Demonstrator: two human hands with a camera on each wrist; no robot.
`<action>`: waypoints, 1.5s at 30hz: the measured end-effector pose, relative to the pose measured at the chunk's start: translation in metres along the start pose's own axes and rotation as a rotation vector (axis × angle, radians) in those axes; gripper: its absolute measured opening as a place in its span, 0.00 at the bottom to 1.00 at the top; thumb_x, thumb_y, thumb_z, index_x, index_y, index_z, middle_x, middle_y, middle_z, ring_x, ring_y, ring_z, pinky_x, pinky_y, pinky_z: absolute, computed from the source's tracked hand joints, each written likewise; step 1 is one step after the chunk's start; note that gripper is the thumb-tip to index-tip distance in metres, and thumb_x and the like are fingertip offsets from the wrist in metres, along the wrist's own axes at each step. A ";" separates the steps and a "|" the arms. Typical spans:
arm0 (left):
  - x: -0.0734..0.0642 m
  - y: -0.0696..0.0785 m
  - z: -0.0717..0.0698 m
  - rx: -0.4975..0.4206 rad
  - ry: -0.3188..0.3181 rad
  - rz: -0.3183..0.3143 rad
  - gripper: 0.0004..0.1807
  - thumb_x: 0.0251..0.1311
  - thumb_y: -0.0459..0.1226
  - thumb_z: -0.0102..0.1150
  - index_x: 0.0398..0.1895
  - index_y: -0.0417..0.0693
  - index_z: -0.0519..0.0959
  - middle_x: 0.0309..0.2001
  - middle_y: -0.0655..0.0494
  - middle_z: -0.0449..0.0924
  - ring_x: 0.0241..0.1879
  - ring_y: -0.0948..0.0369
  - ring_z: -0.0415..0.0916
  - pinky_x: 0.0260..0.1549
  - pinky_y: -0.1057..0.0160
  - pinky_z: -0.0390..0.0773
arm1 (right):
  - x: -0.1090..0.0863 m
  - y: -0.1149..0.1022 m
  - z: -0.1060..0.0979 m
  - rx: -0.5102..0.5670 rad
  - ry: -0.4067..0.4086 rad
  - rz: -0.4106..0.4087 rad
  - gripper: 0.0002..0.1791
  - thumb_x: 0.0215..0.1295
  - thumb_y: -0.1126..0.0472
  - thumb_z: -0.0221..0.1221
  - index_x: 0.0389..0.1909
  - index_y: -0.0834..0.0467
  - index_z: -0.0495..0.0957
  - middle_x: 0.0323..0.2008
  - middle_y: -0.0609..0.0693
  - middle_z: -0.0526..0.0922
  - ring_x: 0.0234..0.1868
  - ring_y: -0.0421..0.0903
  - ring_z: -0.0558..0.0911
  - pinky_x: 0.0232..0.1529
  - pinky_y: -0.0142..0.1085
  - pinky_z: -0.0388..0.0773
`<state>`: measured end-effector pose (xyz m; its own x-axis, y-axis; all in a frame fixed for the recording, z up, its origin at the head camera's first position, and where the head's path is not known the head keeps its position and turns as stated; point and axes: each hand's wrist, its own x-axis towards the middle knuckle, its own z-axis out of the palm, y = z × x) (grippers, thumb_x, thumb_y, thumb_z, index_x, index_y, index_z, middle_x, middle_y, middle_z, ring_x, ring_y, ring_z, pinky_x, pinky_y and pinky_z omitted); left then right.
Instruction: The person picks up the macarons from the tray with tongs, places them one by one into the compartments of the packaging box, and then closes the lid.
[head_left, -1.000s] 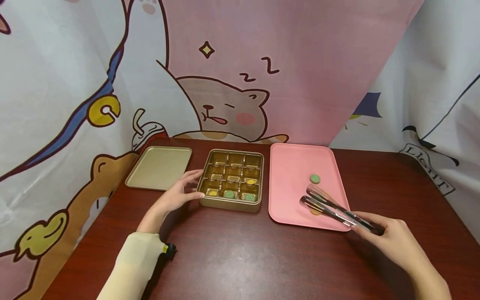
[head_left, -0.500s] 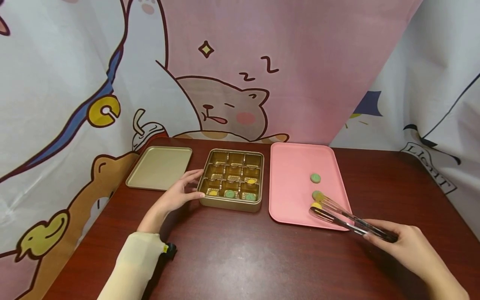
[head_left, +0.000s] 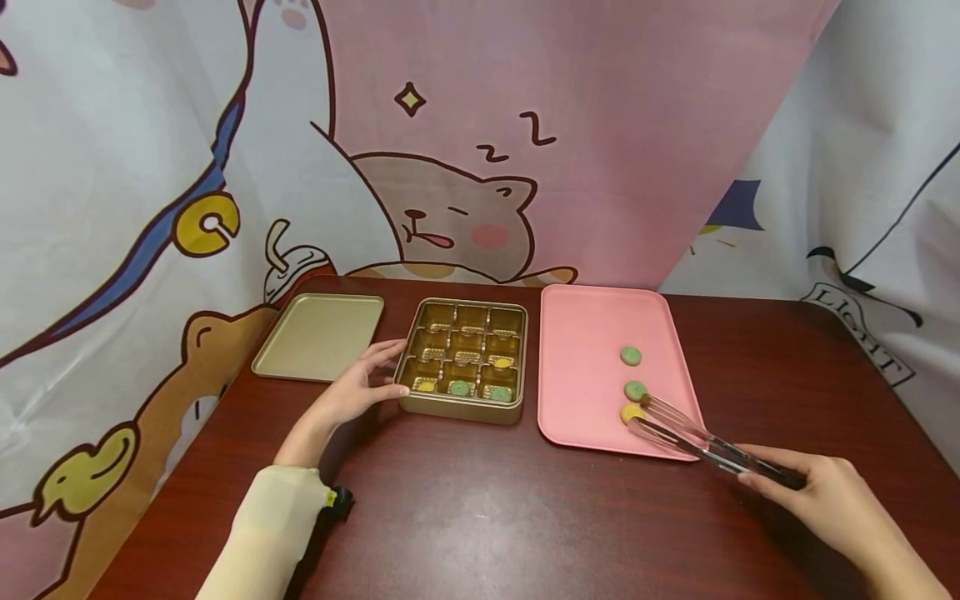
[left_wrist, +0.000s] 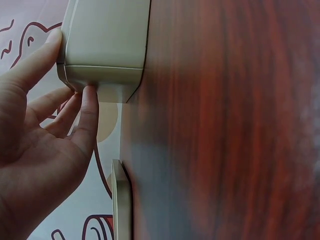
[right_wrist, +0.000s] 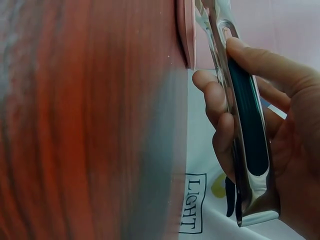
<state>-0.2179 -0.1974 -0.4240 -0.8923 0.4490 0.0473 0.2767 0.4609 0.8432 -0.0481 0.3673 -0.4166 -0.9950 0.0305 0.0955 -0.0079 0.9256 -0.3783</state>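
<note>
In the head view, my left hand point(head_left: 358, 390) holds the left front corner of a gold tin point(head_left: 461, 410), thumb at the rim and fingers against the side. Inside, a compartmented insert has yellow and green round cookies in the front row, plus a yellow cookie point(head_left: 502, 363) in the middle row's right compartment. My right hand point(head_left: 813, 492) grips metal tongs point(right_wrist: 247, 115) by their dark-inlaid handle. Their parted tips are at the right side of a yellow cookie point(head_left: 631, 413) on the pink tray point(head_left: 577, 333). Two green cookies, the nearer one point(head_left: 635, 391) and another point(head_left: 631, 357), lie beyond it.
The tin's flat gold lid point(head_left: 318, 336) lies left of the tin, behind my left hand. A dark red wooden table point(head_left: 465, 508) carries everything. A cartoon-printed cloth point(head_left: 600, 167) hangs along its back and sides.
My right hand and the tongs have moved right and slightly nearer, and the tips have dropped to the yellow cookie. The nearer cookies now show uncovered. My left hand stays on the tin.
</note>
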 end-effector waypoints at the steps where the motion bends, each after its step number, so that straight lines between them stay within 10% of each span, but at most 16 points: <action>1: 0.000 0.000 0.000 -0.002 0.001 0.001 0.39 0.62 0.33 0.65 0.75 0.37 0.60 0.75 0.41 0.55 0.63 0.42 0.67 0.60 0.42 0.70 | 0.000 0.000 0.000 0.002 0.008 -0.005 0.20 0.55 0.50 0.73 0.47 0.53 0.87 0.29 0.50 0.86 0.24 0.33 0.64 0.27 0.30 0.57; 45: 0.000 0.001 0.000 -0.018 0.002 -0.019 0.41 0.61 0.33 0.67 0.76 0.41 0.60 0.76 0.44 0.54 0.64 0.44 0.66 0.60 0.46 0.70 | 0.002 -0.007 0.008 -0.026 0.209 -0.156 0.16 0.48 0.57 0.76 0.40 0.51 0.89 0.29 0.54 0.90 0.24 0.24 0.71 0.21 0.30 0.64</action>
<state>-0.2173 -0.1968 -0.4229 -0.8979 0.4389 0.0323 0.2534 0.4556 0.8534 -0.0511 0.3577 -0.4205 -0.9396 -0.0385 0.3402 -0.1544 0.9346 -0.3206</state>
